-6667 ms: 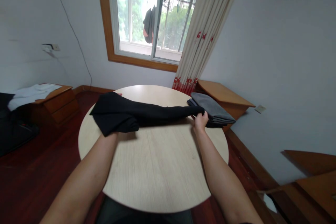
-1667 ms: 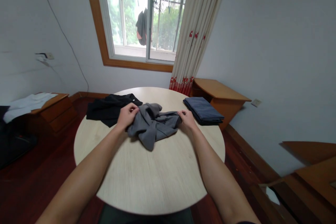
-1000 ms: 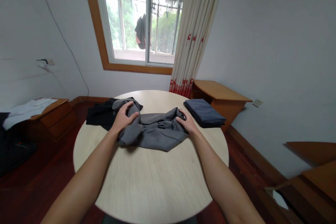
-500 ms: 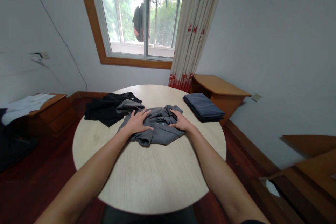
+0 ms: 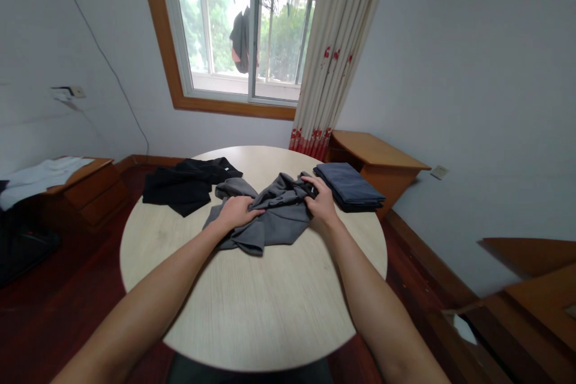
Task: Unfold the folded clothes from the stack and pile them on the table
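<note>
Two bare hands grasp a crumpled gray garment on a round, pale wood-grain table — the left hand pinching its middle, the right hand gripping its right end. A rumpled black garment lies left; folded dark clothes sit right.

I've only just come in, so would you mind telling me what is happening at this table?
A person has both bare hands on a crumpled gray garment in the middle of the round table. The left hand presses into its folds, while the right hand grips its bunched edge. A black garment lies loosely spread to the left, and a neatly folded stack of dark clothes sits to the right. The gray piece is not folded yet.
</note>
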